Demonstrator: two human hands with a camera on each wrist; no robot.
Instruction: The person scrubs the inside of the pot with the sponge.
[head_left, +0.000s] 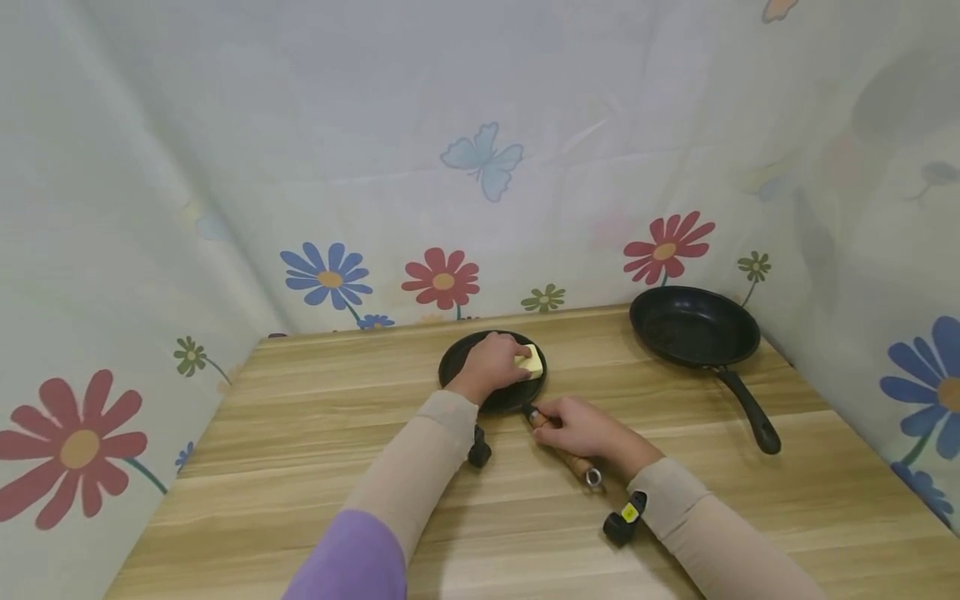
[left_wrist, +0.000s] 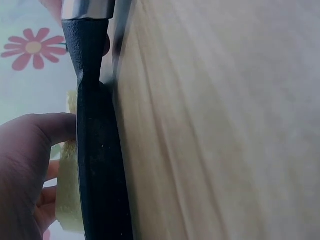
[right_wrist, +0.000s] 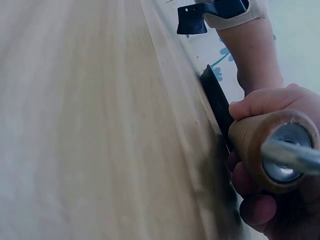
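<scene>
A small black frying pan (head_left: 457, 358) lies toward the back of the wooden table, its wooden handle (head_left: 573, 464) pointing to the front right. My left hand (head_left: 491, 364) reaches over the pan and grips a pale yellow sponge (head_left: 533, 363) at the pan's inner surface. In the left wrist view, thumb and fingers hold the sponge (left_wrist: 70, 195) from both sides, partly behind the pan's rim (left_wrist: 102, 165). My right hand (head_left: 581, 429) grips the handle near the pan; its fingers curl round the wood (right_wrist: 250, 132) in the right wrist view. A metal hanging ring (right_wrist: 292, 156) ends the handle.
A larger black frying pan (head_left: 690, 325) stands at the back right, its black handle (head_left: 750, 410) toward the front. A flower-patterned cloth (head_left: 570, 183) rises behind the table (head_left: 315, 467) and along both sides. Each wrist carries a small black camera (head_left: 621, 525).
</scene>
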